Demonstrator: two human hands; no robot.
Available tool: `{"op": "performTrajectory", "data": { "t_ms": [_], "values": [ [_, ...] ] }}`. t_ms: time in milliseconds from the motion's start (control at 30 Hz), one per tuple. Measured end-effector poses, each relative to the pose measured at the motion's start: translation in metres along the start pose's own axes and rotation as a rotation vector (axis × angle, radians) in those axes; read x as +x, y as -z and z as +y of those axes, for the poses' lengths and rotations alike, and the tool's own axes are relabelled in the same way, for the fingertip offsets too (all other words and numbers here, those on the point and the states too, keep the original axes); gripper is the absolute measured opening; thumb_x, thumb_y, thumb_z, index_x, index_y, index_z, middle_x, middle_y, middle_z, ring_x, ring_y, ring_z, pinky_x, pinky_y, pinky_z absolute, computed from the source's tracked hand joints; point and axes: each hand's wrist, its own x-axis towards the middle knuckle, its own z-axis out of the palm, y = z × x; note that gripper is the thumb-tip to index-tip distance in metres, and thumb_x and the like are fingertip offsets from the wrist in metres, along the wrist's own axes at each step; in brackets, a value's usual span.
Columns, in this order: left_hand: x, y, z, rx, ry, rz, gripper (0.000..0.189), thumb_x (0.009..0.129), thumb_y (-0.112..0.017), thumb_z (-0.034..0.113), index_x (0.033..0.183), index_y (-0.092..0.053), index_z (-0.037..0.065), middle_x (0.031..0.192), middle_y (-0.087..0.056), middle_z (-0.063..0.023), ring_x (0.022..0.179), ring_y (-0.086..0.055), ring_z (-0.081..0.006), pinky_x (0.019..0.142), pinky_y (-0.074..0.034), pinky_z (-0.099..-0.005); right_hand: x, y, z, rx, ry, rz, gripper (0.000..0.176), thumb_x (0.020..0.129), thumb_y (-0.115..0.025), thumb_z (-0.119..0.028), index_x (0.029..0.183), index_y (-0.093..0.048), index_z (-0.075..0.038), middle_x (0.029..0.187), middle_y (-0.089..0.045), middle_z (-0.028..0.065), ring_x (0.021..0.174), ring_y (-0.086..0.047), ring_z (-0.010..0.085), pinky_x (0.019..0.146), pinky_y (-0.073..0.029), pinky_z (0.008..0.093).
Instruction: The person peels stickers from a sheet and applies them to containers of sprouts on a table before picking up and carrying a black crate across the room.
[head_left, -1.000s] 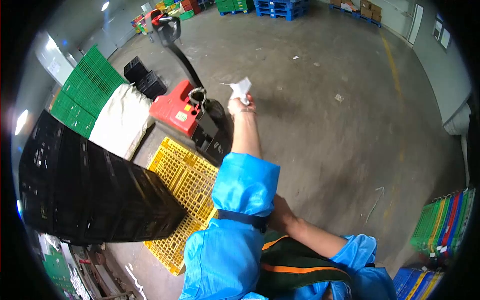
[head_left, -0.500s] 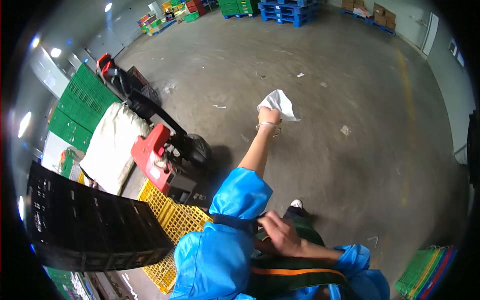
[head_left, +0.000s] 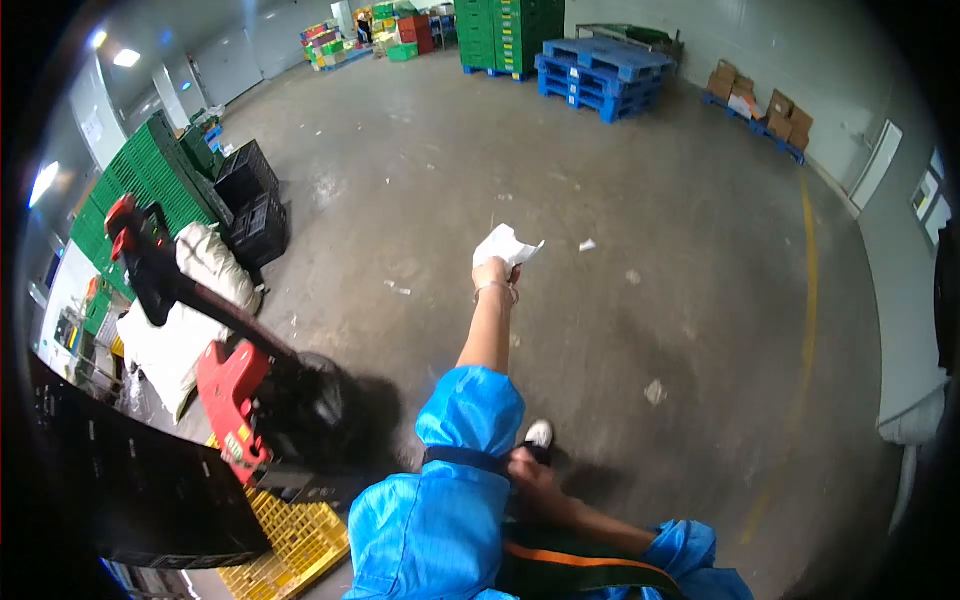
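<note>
My left hand (head_left: 494, 274) is stretched out ahead, a bangle at the wrist, its fingers closed on a crumpled white paper sheet (head_left: 507, 245). The sheet sticks out beyond the knuckles, over the floor. On that arm, a dark armband (head_left: 465, 458) circles the blue sleeve (head_left: 470, 410) near the elbow. My right hand (head_left: 538, 482) is closed at the end of this armband, its fingertips partly hidden by the sleeve. Below it lies dark green cloth with an orange stripe (head_left: 590, 565).
At left stands a red pallet truck (head_left: 230, 400) beside a yellow pallet (head_left: 290, 540), black crates (head_left: 140, 480) and white sacks (head_left: 170, 340). Blue pallets (head_left: 605, 75) and green crates (head_left: 490, 35) stand at the back. Scraps litter the floor; a yellow line (head_left: 810, 290) runs along the right.
The view has tilted up and shifted, showing more of the back wall. My left hand, still with the paper, sits lower and further left in view. My right hand stays by the armband.
</note>
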Motion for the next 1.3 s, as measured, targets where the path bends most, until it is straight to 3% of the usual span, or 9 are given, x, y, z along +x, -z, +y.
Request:
{"op": "performTrajectory", "data": {
  "t_ms": [200, 400, 533, 700, 800, 933, 1067, 1133, 1300],
  "values": [
    [0.070, -0.139, -0.007, -0.166, 0.073, -0.140, 0.036, 0.071, -0.055, 0.010, 0.107, -0.048, 0.004, 0.102, -0.054, -0.0113, 0.085, -0.055, -0.0258, 0.069, -0.048, -0.0381, 0.086, 0.076, 0.092, 0.412, -0.577, -0.225, 0.049, 0.071, -0.064, -0.003, 0.112, -0.038, -0.003, 0.106, -0.045, 0.0182, 0.094, -0.053, 0.0324, 0.073, -0.048, 0.0371],
    [0.098, -0.228, 0.014, -0.035, -0.015, -0.481, 0.034, 0.080, -0.047, 0.009, 0.114, -0.046, 0.008, 0.106, -0.056, -0.0058, 0.088, -0.058, -0.0194, 0.070, -0.050, -0.0334, 0.151, 0.145, 0.187, 0.666, -0.509, -0.415, 0.031, 0.082, -0.060, -0.006, 0.109, -0.047, 0.000, 0.108, -0.047, 0.0145, 0.093, -0.055, 0.0226, 0.081, -0.048, 0.0352],
    [0.104, -0.228, 0.015, 0.310, -0.134, -0.603, 0.034, 0.080, -0.054, 0.013, 0.113, -0.049, 0.006, 0.099, -0.058, -0.0048, 0.085, -0.057, -0.0139, 0.066, -0.050, -0.0286, 0.147, 0.192, 0.315, 0.906, -1.293, 0.134, 0.039, 0.088, -0.048, -0.036, 0.111, -0.048, -0.005, 0.109, -0.049, 0.0110, 0.093, -0.055, 0.0181, 0.075, -0.046, 0.0303],
    [0.087, -0.184, -0.036, 0.874, -0.039, -0.805, 0.037, 0.082, -0.056, 0.018, 0.115, -0.050, 0.002, 0.098, -0.060, -0.0053, 0.091, -0.053, -0.0130, 0.083, -0.042, -0.0290, 0.259, 0.275, 0.399, 1.335, -1.081, 0.208, 0.046, 0.084, -0.052, -0.037, 0.115, -0.047, -0.004, 0.107, -0.053, 0.0082, 0.101, -0.050, 0.0234, 0.086, -0.040, 0.0369],
    [0.098, -0.178, -0.050, 0.452, 0.264, -0.473, 0.024, 0.085, -0.052, 0.017, 0.102, -0.053, 0.002, 0.082, -0.059, -0.0076, 0.058, -0.057, -0.0140, 0.044, -0.046, -0.0243, 0.301, 0.243, 0.456, 0.829, -0.881, 0.241, 0.033, 0.074, -0.055, -0.001, 0.107, -0.050, 0.001, 0.100, -0.058, 0.0087, 0.089, -0.057, 0.0215, 0.078, -0.045, 0.0324],
    [0.147, -0.158, -0.035, -0.207, 0.246, -0.022, 0.021, 0.086, -0.050, 0.019, 0.100, -0.055, 0.004, 0.086, -0.060, -0.0067, 0.065, -0.059, -0.0146, 0.052, -0.050, -0.0265, 0.316, 0.173, 0.511, 0.484, -0.159, -0.364, 0.014, 0.078, -0.055, -0.009, 0.084, -0.057, 0.003, 0.079, -0.062, 0.0127, 0.073, -0.059, 0.0229, 0.065, -0.045, 0.0349],
    [0.200, -0.116, 0.030, -0.656, 0.221, -0.284, 0.040, 0.087, -0.044, 0.039, 0.112, -0.050, 0.007, 0.103, -0.059, -0.0084, 0.089, -0.059, -0.0220, 0.078, -0.049, -0.0356, 0.424, 0.104, 0.492, 0.362, -0.004, -0.447, 0.015, 0.071, -0.058, -0.010, 0.082, -0.060, 0.000, 0.082, -0.058, 0.0156, 0.075, -0.057, 0.0303, 0.063, -0.047, 0.0366],
    [0.230, -0.104, 0.058, -0.675, 0.209, -0.286, 0.052, 0.083, -0.047, 0.055, 0.107, -0.053, 0.009, 0.098, -0.060, -0.0061, 0.087, -0.059, -0.0209, 0.074, -0.050, -0.0366, 0.456, 0.058, 0.514, 0.257, 0.098, -0.541, 0.015, 0.071, -0.057, -0.009, 0.082, -0.059, 0.000, 0.081, -0.058, 0.0153, 0.075, -0.056, 0.0308, 0.064, -0.047, 0.0374],
    [0.344, -0.073, 0.134, -0.540, -0.152, 0.141, 0.020, 0.085, -0.057, 0.029, 0.087, -0.054, 0.009, 0.076, -0.060, -0.0063, 0.068, -0.060, -0.0175, 0.058, -0.051, -0.0321, 0.529, -0.029, 0.524, 0.020, 0.508, -0.645, 0.021, 0.069, -0.052, -0.007, 0.088, -0.054, 0.003, 0.092, -0.053, 0.0180, 0.088, -0.049, 0.0360, 0.079, -0.038, 0.0480]
  ]
}}
